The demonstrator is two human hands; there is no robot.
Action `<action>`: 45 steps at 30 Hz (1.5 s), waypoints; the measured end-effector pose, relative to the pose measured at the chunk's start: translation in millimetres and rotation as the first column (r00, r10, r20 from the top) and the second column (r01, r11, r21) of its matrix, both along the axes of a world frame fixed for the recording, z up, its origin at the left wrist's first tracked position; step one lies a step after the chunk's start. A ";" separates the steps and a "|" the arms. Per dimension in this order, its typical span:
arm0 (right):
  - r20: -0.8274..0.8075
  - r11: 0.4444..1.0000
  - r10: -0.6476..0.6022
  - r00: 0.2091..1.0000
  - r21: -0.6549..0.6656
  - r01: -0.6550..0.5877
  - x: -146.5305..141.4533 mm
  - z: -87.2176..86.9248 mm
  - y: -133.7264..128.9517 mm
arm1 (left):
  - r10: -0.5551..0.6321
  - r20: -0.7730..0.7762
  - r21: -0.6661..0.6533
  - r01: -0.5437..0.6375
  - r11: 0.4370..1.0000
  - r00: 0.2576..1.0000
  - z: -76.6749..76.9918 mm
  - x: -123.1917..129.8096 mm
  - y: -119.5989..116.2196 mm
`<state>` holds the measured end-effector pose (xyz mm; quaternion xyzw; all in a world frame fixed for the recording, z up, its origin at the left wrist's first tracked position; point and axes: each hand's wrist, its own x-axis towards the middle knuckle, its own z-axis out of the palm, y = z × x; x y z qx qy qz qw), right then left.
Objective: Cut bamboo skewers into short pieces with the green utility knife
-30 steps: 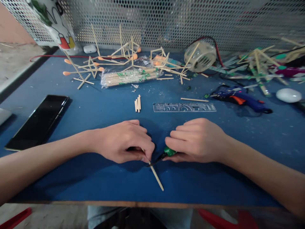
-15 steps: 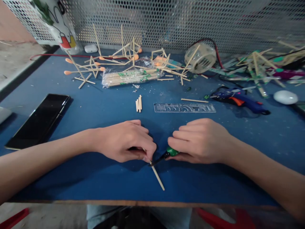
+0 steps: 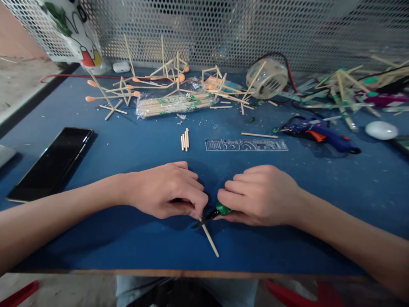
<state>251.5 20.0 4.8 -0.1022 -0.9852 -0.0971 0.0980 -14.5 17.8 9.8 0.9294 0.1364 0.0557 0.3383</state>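
Near the front of the blue table, my left hand pinches a thin wooden stick between thumb and fingers. The stick slants toward the table's front edge, its upper end hidden under the fingers. My right hand is closed around the green handle of a small knife. Its dark blade lies across the stick, right beside my left fingertips. Beyond my hands are several short cut sticks side by side and a clear plastic ruler.
A phone lies at the left. Behind are a wrapped pack of sticks, stick frames and a clear round container. A blue glue gun, one loose stick and a white egg-shaped object are at the right.
My right hand has moved left and slightly toward me with the knife. More of the blade now shows past the stick. My left hand and the stick have hardly moved.
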 end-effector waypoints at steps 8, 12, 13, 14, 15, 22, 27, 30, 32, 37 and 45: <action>0.002 0.998 -0.002 1.000 -0.056 0.002 1.9 0.6 2.8 | -0.007 0.004 -0.011 0.007 1.000 1.000 0.7 -0.9 -0.4; -0.013 0.998 -0.034 0.999 -0.055 0.033 -1.5 1.4 -5.5 | -0.003 0.016 0.001 0.003 1.000 1.000 0.8 -0.9 -0.8; -0.017 0.998 -0.029 0.999 -0.053 0.028 -0.2 1.1 -5.1 | -0.004 0.020 0.001 0.004 1.000 1.000 0.8 -1.0 -0.8; -0.016 0.998 -0.027 1.000 -0.051 0.026 1.9 0.6 -3.7 | -0.004 0.022 0.001 0.004 1.000 1.000 0.8 -1.1 -0.7; -0.011 0.998 -0.026 1.000 -0.051 0.025 4.5 0.0 -1.5 | -0.005 0.024 0.001 0.005 1.000 1.000 0.8 -1.3 -0.6; 0.003 0.998 -0.024 1.000 -0.050 0.025 2.6 1.5 -0.7 | -0.008 0.021 0.004 0.007 1.000 1.000 -0.6 -1.6 -1.0; 0.007 0.997 -0.006 1.000 -0.071 0.007 -0.4 4.2 -1.4 | -0.014 0.016 -0.005 0.014 1.000 1.000 0.0 -0.4 -0.3; 0.041 0.998 -0.005 0.999 -0.065 0.008 5.7 4.3 5.1 | -0.018 0.008 -0.009 0.018 1.000 1.000 0.5 -0.2 -0.1; 0.036 0.998 -0.014 0.999 -0.062 0.016 6.8 4.2 5.8 | -0.015 0.007 -0.001 0.015 1.000 1.000 0.5 -0.5 -0.2; 0.004 0.999 -0.033 0.999 -0.019 0.033 -1.3 4.5 -6.9 | -0.016 -0.006 0.001 0.016 1.000 1.000 0.6 -1.0 0.1; 0.025 0.996 -0.014 1.000 -0.084 0.016 7.5 4.2 2.4 | -0.007 -0.040 -0.013 0.007 1.000 0.999 3.7 2.9 0.9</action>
